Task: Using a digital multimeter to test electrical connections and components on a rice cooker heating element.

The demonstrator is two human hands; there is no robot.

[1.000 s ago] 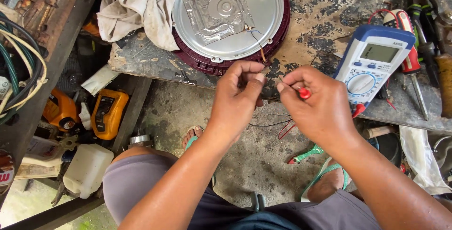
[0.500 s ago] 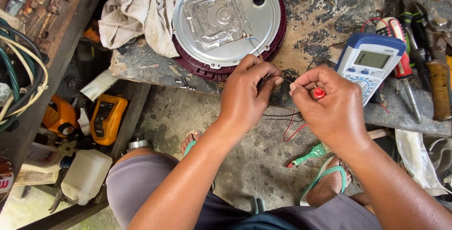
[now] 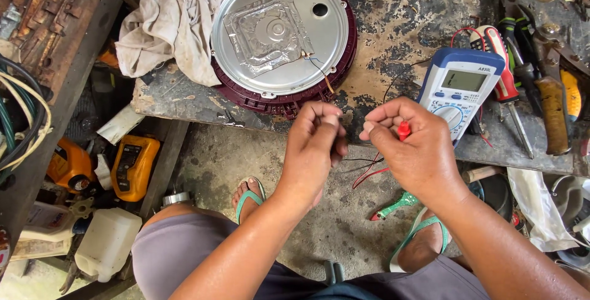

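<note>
the red probe (image 3: pixel 403 130) sits pinched in the right hand (image 3: pixel 413 152), just off the desk (image 3: pixel 405 23) edge. light, stiff, thin; best held by its plastic grip. its leads (image 3: pixel 367 171) hang limp below. the left hand (image 3: pixel 316 149) is closed, fingertips pinching something too small to tell. close behind lie the meter (image 3: pixel 460 91) and the round metal plate (image 3: pixel 283 32), a rag (image 3: pixel 172 23) beside it.

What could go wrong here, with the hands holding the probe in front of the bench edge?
1. The thin wires from the round metal base plate look fragile; a tug from the left hand might break them.
2. The multimeter lies near the bench edge; pulling the red probe in the right hand could drag it off.
</note>
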